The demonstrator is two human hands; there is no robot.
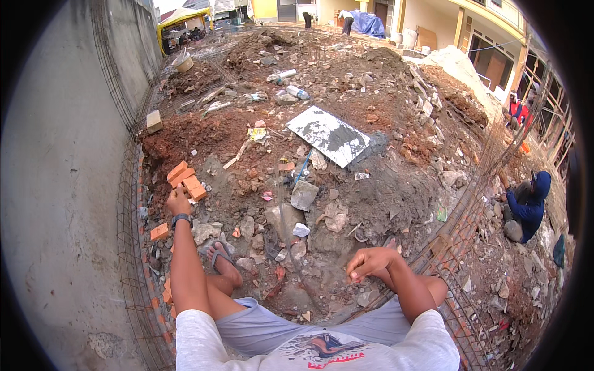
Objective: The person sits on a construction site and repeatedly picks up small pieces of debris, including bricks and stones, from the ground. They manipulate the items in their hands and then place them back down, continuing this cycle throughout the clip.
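Observation:
At the left, my left hand (178,201) reaches out to a small heap of orange bricks, its fingers closed at the near end of one brick (181,178). Touching that brick on the right is another brick (195,187), and a third brick (177,170) lies just behind. My right hand (370,264) hangs above the rubble between my knees, fingers curled together, with nothing visible in it. A single brick (159,232) rests on the ground nearer to me, beside my left forearm.
Long rebar cages run along the grey wall (68,185) at left and past my right knee (461,232). Rubble and soil surround a cement-smeared white board (329,136) and a concrete chunk (304,195). A person in blue (529,207) crouches at right; others are farther back.

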